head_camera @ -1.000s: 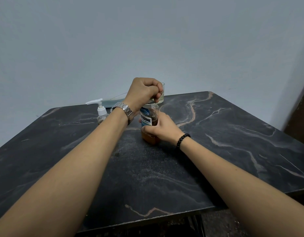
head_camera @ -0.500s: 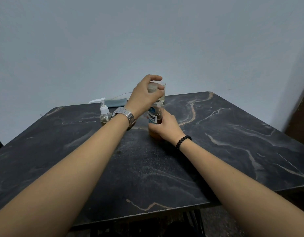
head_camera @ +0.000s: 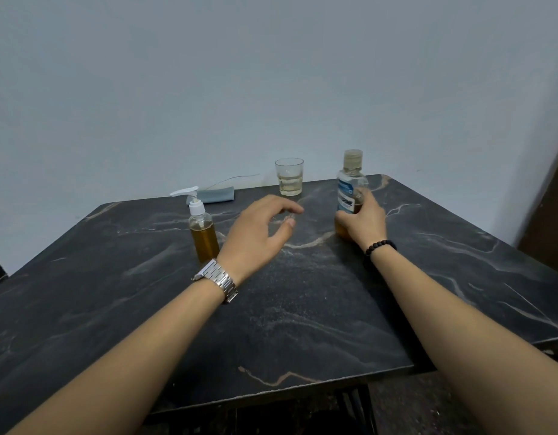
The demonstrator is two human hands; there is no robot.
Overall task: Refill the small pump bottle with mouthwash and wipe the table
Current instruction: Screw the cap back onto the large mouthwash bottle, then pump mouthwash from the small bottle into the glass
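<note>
Amber liquid fills most of the small pump bottle (head_camera: 202,229), which stands upright with its white pump head fitted, so the refill looks done or very nearly so. The step in hand reads as setting the mouthwash bottle (head_camera: 350,196) aside: it stands capped on the dark marbled worktop (head_camera: 302,309), and the right hand (head_camera: 364,222) holds it low on the body, fingers wrapped round its lower half below the blue label.

The left hand (head_camera: 259,235) hovers over the worktop between the two bottles, holding nothing, its fingers loosely curved and the thumb set apart from them. The pump bottle is just beside this hand, at its left, near the wristwatch (head_camera: 216,279); whether the wrist brushes the bottle I cannot tell from this angle.

What remains is the wipe. The grey folded cloth (head_camera: 216,196) (likely the wiping rag, though it is small and dim here) lies at the far edge of the worktop, behind the pump bottle and well apart from both hands. The next move calls for the right hand to let go of the mouthwash bottle, and for one hand to reach past the pump bottle without knocking it. A drinking glass (head_camera: 289,177) with a little pale liquid stands near the far edge, between the cloth and the mouthwash bottle, and is also worth avoiding on that reach.
</note>
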